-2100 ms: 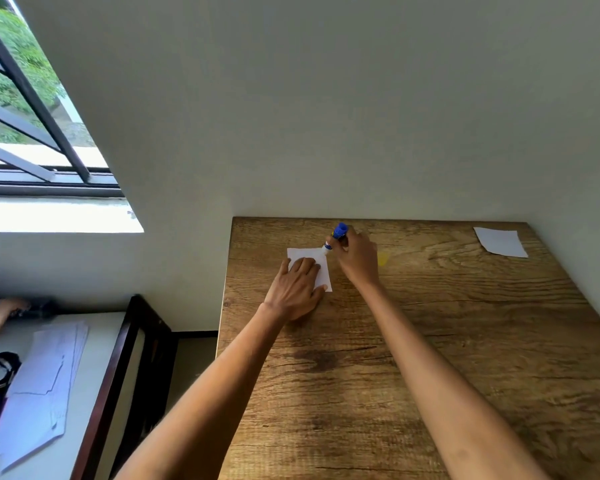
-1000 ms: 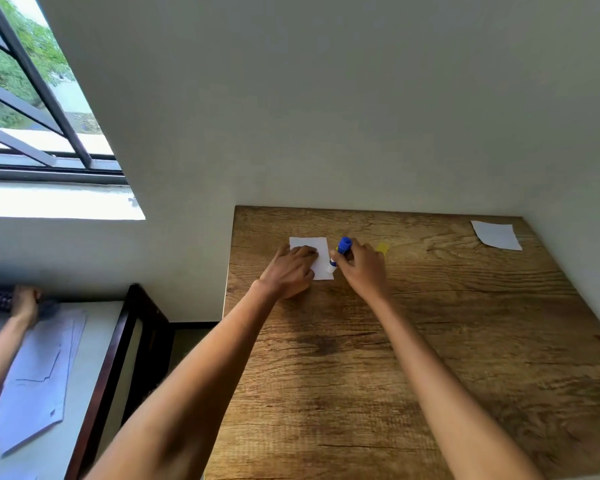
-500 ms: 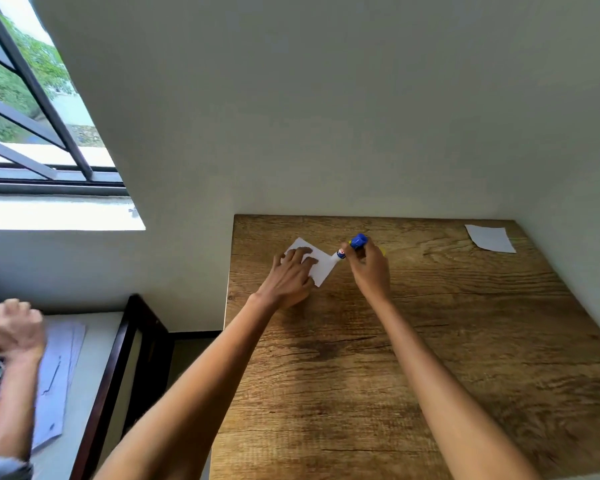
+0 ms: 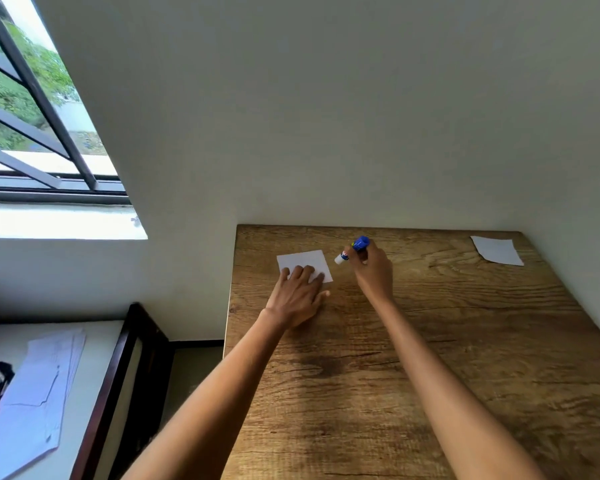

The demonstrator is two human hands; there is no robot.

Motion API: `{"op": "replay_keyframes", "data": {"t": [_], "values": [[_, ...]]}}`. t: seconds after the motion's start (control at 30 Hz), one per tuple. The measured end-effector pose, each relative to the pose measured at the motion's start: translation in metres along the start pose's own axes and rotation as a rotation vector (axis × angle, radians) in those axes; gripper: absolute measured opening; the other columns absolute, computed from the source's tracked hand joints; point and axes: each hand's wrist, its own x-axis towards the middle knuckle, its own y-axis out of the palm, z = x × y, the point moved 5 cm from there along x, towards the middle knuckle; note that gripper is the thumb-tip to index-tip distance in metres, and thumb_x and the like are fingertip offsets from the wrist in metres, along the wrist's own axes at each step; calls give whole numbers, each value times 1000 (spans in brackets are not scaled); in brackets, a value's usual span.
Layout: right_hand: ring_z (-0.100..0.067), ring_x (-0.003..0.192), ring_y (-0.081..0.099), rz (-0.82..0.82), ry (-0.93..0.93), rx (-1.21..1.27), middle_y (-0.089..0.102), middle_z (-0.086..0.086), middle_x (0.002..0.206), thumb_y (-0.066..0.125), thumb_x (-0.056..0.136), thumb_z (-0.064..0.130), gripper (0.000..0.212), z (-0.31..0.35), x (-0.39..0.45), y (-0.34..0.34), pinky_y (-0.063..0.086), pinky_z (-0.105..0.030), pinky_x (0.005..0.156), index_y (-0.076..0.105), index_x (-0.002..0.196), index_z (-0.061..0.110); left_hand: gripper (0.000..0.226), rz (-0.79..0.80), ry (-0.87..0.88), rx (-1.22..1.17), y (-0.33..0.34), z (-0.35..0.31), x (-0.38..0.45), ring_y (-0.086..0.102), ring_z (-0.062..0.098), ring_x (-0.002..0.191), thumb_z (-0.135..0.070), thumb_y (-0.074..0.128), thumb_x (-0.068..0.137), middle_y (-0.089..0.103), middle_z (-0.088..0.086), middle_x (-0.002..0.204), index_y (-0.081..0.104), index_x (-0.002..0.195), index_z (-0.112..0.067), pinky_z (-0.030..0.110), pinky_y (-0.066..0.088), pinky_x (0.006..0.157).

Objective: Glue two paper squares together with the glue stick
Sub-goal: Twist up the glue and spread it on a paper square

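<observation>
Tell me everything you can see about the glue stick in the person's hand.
The glue stick is a short tube with a blue rear end, a small coloured label in the middle and a white tip. It looks like plastic. The right hand grips it with curled fingers, tilted, with the blue end up and away and the white tip pointing down to the left. The tip is just right of the paper square under the left hand, apart from it. Whether a cap is on cannot be told.

White paper [image 4: 303, 260] on brown wood-grain table [image 4: 430, 358]; glue stick [image 4: 352, 249] beside the paper, blue-ended with white tip.
</observation>
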Motion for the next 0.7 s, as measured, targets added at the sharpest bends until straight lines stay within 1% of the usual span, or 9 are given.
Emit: {"op": "replay_keyframes", "data": {"t": [0.1, 0.2, 0.33, 0.57, 0.7], "values": [[-26, 80, 58, 45, -15, -47, 63, -8, 80, 55, 90, 41, 34, 6, 8, 8, 46, -43, 80, 59, 94, 8, 55, -22, 3, 18, 0, 0, 0, 32, 28, 128, -49, 20, 96, 36, 11, 143, 31, 140, -18, 49, 21, 107], [-29, 89, 59, 92, -25, -85, 64, -11, 88, 55, 90, 41, 37, 14, 13, 18, 45, -47, 87, 59, 103, 7, 56, -36, 3, -4, 0, 2, -1, 33, 26, 128, -49, 22, 96, 37, 8, 143, 32, 140, -15, 47, 19, 107], [-32, 86, 59, 128, -50, -121, 62, -11, 80, 55, 90, 40, 34, 21, 21, 29, 43, -47, 86, 59, 95, 6, 57, -52, 15, -25, 0, 4, -3, 34, 24, 129, -47, 22, 97, 36, 7, 145, 32, 139, -11, 47, 18, 108], [-30, 94, 56, 108, -59, -186, 64, -12, 90, 53, 91, 41, 35, 26, 27, 38, 39, -44, 90, 57, 102, 8, 57, -47, 18, -46, -1, 4, -4, 32, 23, 131, -46, 22, 97, 35, 7, 146, 31, 140, -10, 46, 17, 109], [-31, 92, 56, 125, -44, -191, 63, -11, 86, 52, 91, 42, 35, 23, 25, 35, 37, -43, 90, 56, 98, 8, 56, -46, 10, -38, -2, 3, -4, 32, 23, 131, -45, 23, 97, 35, 7, 146, 30, 140, -10, 46, 17, 109]]}}
